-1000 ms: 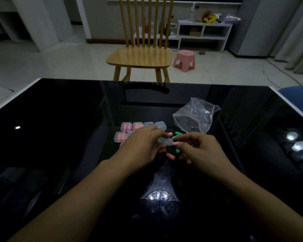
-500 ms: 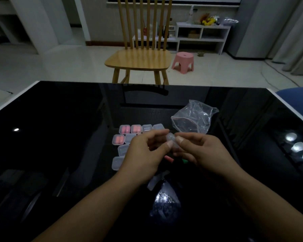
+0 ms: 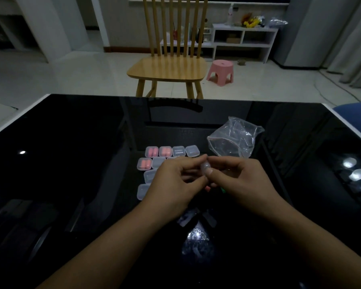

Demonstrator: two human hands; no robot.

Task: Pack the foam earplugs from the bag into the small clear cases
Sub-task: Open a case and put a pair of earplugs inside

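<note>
My left hand (image 3: 173, 184) and my right hand (image 3: 238, 180) meet above the black table, both pinching one small clear case (image 3: 205, 167) between their fingertips. Behind and left of the hands lie several small clear cases; three hold pink earplugs (image 3: 151, 151), others look empty (image 3: 178, 151). A crumpled clear bag (image 3: 234, 138) lies behind my right hand. Loose earplugs, one pink (image 3: 206, 187) and one green (image 3: 223, 190), peek out beneath my right hand; the rest are hidden.
The glossy black table (image 3: 71, 153) reflects ceiling lights at right and near the front. A wooden chair (image 3: 169, 67) stands behind the far edge, a pink stool (image 3: 221, 71) beside it. A blue seat (image 3: 354, 111) shows at far right.
Both hands have lifted off the loose earplugs and come together higher up, holding the small clear case between them. More of the cases on the left are uncovered.
</note>
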